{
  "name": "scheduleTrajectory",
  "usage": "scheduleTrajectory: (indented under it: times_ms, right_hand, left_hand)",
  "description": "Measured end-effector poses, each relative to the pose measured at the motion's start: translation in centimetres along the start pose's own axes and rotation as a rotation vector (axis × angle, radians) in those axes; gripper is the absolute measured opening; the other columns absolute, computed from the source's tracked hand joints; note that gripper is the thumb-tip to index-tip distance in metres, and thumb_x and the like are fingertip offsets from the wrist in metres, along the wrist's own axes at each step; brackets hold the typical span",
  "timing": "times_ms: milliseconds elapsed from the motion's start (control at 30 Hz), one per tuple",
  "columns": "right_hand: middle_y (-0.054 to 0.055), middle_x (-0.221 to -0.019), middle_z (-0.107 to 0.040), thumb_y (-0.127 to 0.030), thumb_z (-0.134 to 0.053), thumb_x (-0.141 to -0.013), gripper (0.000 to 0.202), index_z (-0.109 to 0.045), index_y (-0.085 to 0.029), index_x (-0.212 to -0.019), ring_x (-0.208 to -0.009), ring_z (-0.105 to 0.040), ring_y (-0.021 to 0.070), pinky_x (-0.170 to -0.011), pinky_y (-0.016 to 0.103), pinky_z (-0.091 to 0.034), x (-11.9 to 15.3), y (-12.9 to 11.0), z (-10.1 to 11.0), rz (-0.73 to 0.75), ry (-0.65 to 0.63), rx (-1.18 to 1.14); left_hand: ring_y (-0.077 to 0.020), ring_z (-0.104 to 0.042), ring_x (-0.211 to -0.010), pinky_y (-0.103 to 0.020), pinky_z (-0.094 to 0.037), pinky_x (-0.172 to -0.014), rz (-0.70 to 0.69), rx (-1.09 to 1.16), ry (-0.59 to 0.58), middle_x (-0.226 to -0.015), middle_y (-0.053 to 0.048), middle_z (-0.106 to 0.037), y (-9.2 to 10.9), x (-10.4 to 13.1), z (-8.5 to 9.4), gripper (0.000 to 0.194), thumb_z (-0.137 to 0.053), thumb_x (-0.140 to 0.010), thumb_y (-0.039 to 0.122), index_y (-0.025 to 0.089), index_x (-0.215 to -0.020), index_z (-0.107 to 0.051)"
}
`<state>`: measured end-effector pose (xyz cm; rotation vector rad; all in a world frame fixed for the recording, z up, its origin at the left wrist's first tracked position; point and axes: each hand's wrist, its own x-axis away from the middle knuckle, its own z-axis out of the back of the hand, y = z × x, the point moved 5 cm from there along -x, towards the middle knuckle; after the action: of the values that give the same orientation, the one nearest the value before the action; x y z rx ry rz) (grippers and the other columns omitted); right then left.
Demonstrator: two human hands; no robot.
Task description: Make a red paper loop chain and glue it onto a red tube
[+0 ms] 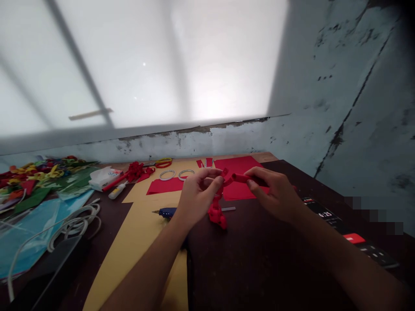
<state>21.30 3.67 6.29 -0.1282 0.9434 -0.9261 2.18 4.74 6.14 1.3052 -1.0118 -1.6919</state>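
Note:
My left hand [201,194] pinches a red curled strip [226,178] between thumb and fingers. Below it hangs or lies a bunch of red curls [217,215]; whether it is joined to the strip I cannot tell. My right hand [272,188] is closed round a thin red tube [240,177], its open end pointing left at the strip. Strip and tube nearly meet; contact between them is unclear. Beside my left wrist lies a blue glue gun [166,212], partly hidden by the arm. A clear glue stick [228,209] rests on the dark table.
Red sheets [238,162] and yellow paper [129,235] cover parts of the table. Two tape rolls [167,175], yellow-handled scissors [164,163], a small white bottle [117,191] and a red flower [135,171] lie behind. Coiled cable [73,220] is left; a phone [324,214] is right.

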Motion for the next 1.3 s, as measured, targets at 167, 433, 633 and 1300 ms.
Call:
scheduleTrajectory:
  times_ms: [167,433,633,1300]
  right_hand:
    - [0.001,-0.08,-0.064,-0.03,-0.053,-0.094,0.014,-0.062,-0.019,-0.092,-0.07,-0.057,0.016,-0.066,0.029,-0.041,0.0,0.3,-0.3,-0.013,-0.001,0.016]
    - [0.001,-0.08,-0.064,-0.03,-0.053,-0.095,0.015,-0.063,-0.02,-0.093,-0.069,-0.056,0.0154,-0.064,0.029,-0.041,0.1,0.2,-0.7,-0.023,-0.032,0.038]
    - [0.002,-0.079,-0.065,-0.032,-0.053,-0.095,0.017,-0.064,-0.02,-0.093,-0.068,-0.057,0.0162,-0.064,0.03,-0.04,0.0,0.1,-0.9,-0.038,-0.05,0.052]
    - [0.002,-0.084,-0.07,-0.033,-0.054,-0.093,0.018,-0.065,-0.023,-0.103,-0.068,-0.062,0.0176,-0.066,0.03,-0.043,0.3,0.1,-1.5,-0.056,-0.159,0.088]
  left_hand:
    - [-0.0149,-0.07,-0.078,-0.025,-0.059,-0.069,-0.127,-0.188,0.038,-0.099,-0.007,-0.072,0.4,0.0,0.4,0.023,-0.062,-0.089,0.029,0.018,-0.106,-0.074]
    - [-0.0141,-0.065,-0.084,-0.021,-0.053,-0.064,-0.316,-0.525,0.043,-0.095,-0.005,-0.069,1.9,0.3,0.1,0.024,-0.057,-0.09,0.018,0.022,-0.105,-0.076]
    - [-0.013,-0.063,-0.081,-0.021,-0.05,-0.061,-0.33,-0.563,0.027,-0.093,-0.005,-0.066,1.8,0.3,0.1,0.024,-0.056,-0.09,0.016,0.021,-0.102,-0.076]
    - [-0.0166,-0.066,-0.083,-0.028,-0.051,-0.076,-0.313,-0.511,-0.09,-0.093,-0.005,-0.07,1.4,0.0,0.1,0.022,-0.055,-0.093,0.022,0.023,-0.103,-0.075]
